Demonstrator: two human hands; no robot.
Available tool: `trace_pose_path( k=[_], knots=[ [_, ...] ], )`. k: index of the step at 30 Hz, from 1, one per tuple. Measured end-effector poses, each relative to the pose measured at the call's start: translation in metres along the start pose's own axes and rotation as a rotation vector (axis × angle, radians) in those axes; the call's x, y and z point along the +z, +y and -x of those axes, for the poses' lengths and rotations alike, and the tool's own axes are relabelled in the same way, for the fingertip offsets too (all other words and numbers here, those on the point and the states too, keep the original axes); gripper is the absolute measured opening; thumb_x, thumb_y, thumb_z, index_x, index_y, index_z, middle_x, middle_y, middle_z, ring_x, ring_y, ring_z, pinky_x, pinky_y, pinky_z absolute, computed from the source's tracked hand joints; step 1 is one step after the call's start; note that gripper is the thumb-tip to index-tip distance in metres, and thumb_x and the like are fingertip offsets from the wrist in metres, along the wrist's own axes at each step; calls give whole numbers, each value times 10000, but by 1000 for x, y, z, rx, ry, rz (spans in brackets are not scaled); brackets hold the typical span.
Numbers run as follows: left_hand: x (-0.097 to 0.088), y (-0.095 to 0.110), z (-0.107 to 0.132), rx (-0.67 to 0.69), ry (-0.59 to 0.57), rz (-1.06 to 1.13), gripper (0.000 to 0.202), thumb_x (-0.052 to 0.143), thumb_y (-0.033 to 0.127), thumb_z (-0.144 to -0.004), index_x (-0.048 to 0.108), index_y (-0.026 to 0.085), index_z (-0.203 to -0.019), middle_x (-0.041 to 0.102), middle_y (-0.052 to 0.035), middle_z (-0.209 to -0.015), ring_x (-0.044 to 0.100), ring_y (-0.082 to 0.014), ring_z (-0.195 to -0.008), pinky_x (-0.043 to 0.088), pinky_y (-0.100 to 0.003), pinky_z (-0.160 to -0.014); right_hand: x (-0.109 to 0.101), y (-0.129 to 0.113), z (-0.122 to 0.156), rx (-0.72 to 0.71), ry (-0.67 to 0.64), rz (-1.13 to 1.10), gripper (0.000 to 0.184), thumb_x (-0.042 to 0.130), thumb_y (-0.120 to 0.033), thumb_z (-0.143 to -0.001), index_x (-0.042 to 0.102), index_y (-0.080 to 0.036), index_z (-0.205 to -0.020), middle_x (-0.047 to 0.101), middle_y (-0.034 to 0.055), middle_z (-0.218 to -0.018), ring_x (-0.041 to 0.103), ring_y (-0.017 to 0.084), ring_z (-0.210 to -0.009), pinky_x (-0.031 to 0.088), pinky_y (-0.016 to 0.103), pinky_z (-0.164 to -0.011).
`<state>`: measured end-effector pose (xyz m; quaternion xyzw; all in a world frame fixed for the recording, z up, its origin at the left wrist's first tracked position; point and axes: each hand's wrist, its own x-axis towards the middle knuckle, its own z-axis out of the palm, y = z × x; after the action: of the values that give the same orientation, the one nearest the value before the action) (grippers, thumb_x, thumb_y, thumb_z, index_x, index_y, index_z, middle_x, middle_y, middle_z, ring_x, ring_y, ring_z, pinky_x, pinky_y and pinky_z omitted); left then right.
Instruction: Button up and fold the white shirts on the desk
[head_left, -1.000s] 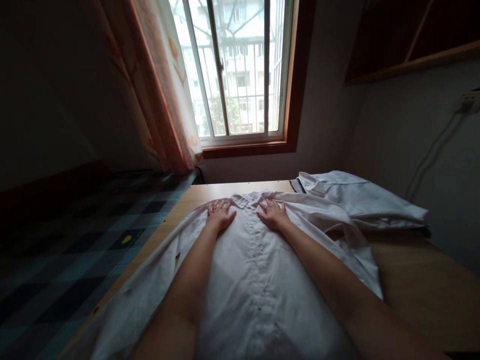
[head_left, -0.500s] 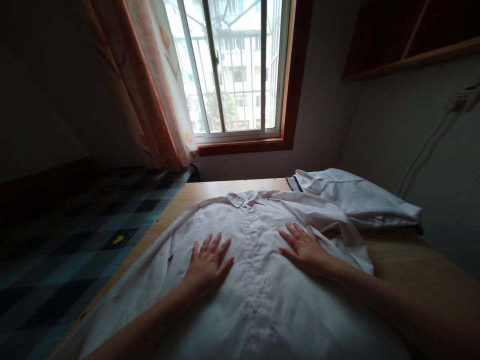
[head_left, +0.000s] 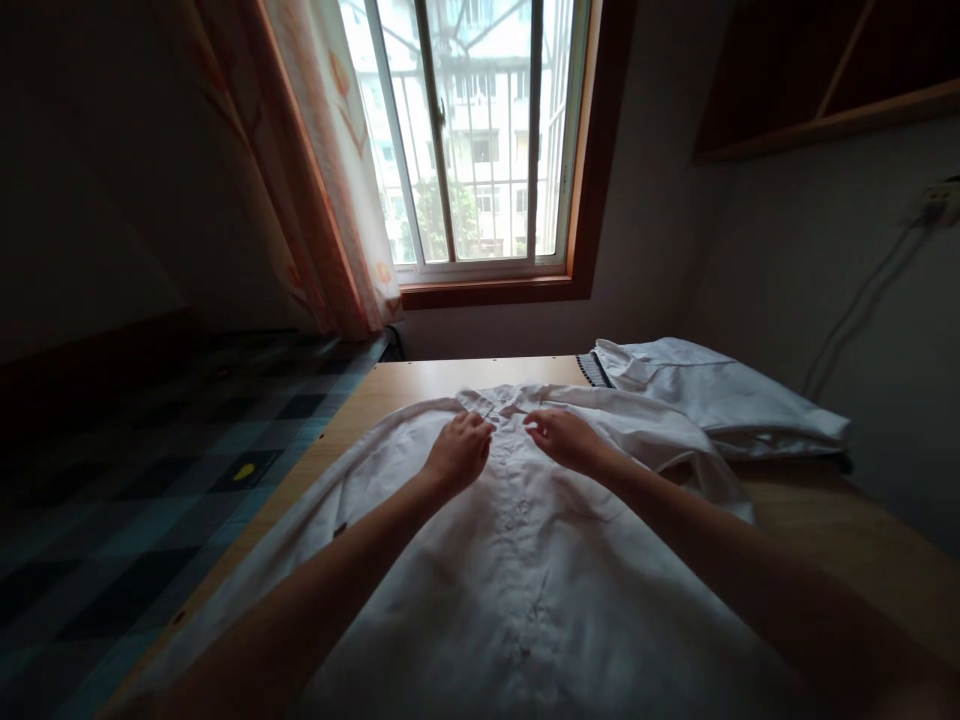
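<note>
A white long-sleeved button-up shirt [head_left: 517,560] lies front side up on the wooden table, its collar [head_left: 510,397] toward the window and its button row running down the middle. My left hand [head_left: 459,450] is closed at the left side of the collar, fingers curled in a pinch on the fabric. Opposite it, my right hand [head_left: 564,438] pinches at the right collar point. The fingertips partly hide the cloth they grip. Soft wrinkles run along the button row.
Another white garment [head_left: 712,390], folded, lies at the table's back right. Bare wood shows at the back of the table [head_left: 450,375]. A checked bedspread [head_left: 150,500] is on the left. Behind stand a curtain [head_left: 315,200] and a window [head_left: 480,150]. A cord [head_left: 862,290] hangs at right.
Both hands have moved from lying flat and spread on the shirt's chest up to the collar and closed there. They are now nearer each other.
</note>
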<state>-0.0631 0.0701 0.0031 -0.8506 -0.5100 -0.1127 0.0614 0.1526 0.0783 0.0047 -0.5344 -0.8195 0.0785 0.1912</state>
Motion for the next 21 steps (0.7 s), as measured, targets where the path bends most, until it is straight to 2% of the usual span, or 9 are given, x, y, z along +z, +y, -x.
trace_pose_path(
  k=[3,5,7,11,15,18,21],
  knots=[
    [23,-3,-51,-92,101,10,369,438,106,-922,655,140,-1219,646,-147,-1247,539,-266,-1232,414,-402,-1067,24,-10,-47,94,58,-17,385,480,-146,-943,640,-161,-1293,683,111,-1246,639,204,-1103,455,263,-947],
    [44,-6,-67,-166,107,29,394,459,120,-920,617,122,-1282,609,-165,-1345,513,-275,-1292,390,-424,-1100,41,-11,-63,164,62,-5,445,474,-125,-932,591,-175,-1358,646,117,-1307,627,207,-1132,459,264,-943],
    [61,-10,-70,-198,101,44,400,464,158,-935,598,106,-1308,592,-179,-1384,515,-277,-1311,384,-433,-1114,52,-7,-67,200,59,7,470,481,-138,-928,569,-195,-1386,624,125,-1329,638,220,-1111,475,278,-911],
    [80,-10,-53,-181,98,57,421,453,216,-956,577,71,-1332,561,-194,-1428,496,-276,-1354,350,-423,-1154,56,2,-53,189,45,17,453,511,-204,-927,577,-257,-1373,641,96,-1299,661,231,-1061,480,291,-852],
    [89,12,-18,-160,162,67,442,448,229,-954,550,76,-1356,540,-197,-1451,464,-286,-1385,323,-442,-1172,48,3,-24,176,14,-25,454,551,-192,-885,555,-230,-1337,693,75,-1222,671,218,-1027,455,267,-793],
    [81,28,1,-141,160,42,432,440,213,-956,540,79,-1354,540,-197,-1447,472,-301,-1368,337,-451,-1153,39,-3,-5,234,-31,-53,437,595,-226,-867,537,-174,-1297,731,87,-1095,687,219,-921,427,260,-707],
    [57,31,-2,-117,36,36,334,431,162,-950,615,106,-1224,662,-171,-1257,589,-278,-1201,434,-400,-1040,31,-11,1,289,-34,-76,319,576,-292,-912,598,-144,-1193,744,102,-1003,686,215,-854,409,261,-662]
  ],
)
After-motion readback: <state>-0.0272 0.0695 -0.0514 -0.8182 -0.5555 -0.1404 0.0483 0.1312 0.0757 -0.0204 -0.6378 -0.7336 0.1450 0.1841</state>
